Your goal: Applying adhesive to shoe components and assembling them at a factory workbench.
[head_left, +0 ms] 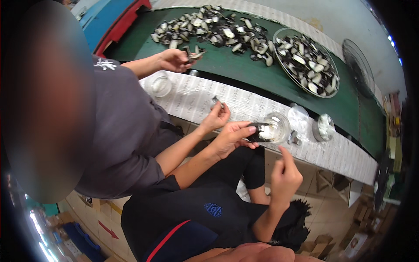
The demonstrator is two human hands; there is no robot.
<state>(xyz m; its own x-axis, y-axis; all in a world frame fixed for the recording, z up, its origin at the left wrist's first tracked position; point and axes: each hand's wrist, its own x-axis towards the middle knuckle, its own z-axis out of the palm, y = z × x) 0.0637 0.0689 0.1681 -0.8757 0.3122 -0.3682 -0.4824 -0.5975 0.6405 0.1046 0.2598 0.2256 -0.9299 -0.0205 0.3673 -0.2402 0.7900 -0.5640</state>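
Rows of repeated grey capital lettering run over the white covering (pixel 192 94) on the bench, from 12 toward 4 o'clock. White character-like marks stand on the co-worker's grey shirt (pixel 124 111) at 10 o'clock; a blue emblem (pixel 213 209) marks the wearer's black clothing at 6. A red floor arrow (pixel 108 230) lies between 7 and 8, pointing toward 4.

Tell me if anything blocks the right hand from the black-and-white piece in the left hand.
Nothing visible stands between the right hand and the black-and-white piece that the left hand holds; the clear glass jar shows beside the piece, not between them.
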